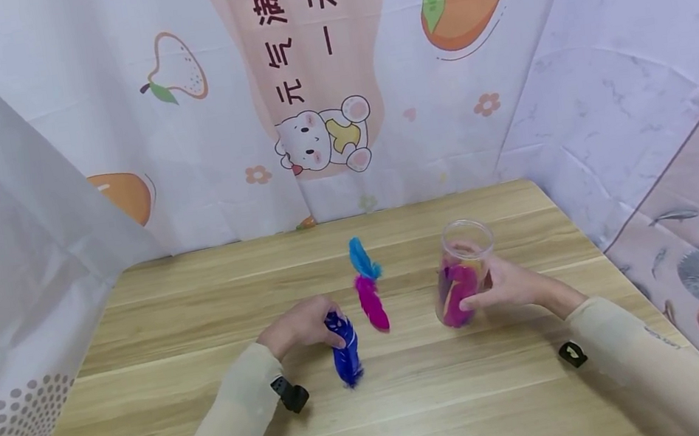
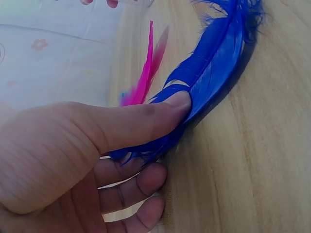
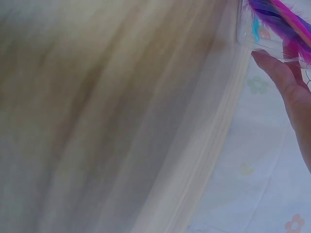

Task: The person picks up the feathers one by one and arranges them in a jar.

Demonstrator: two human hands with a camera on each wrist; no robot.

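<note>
My left hand (image 1: 303, 324) pinches a dark blue feather (image 1: 347, 360) near one end. In the left wrist view the thumb presses across the blue feather (image 2: 216, 68), whose free end reaches over the table. To its right, a bright blue feather (image 1: 362, 259) and a magenta feather (image 1: 371, 304) lie end to end on the wood. My right hand (image 1: 508, 283) grips a clear plastic cup (image 1: 469, 256) from the right, thumb in front. Inside the cup stand a magenta feather (image 1: 461, 297) and other coloured feathers. The right wrist view catches only the cup's corner and part of the hand.
The wooden table (image 1: 200, 298) ends at the back against a printed white curtain (image 1: 200, 157). Another patterned cloth (image 1: 684, 260) hangs along the right side, and a white cloth (image 1: 1, 222) with grey dots is on the left.
</note>
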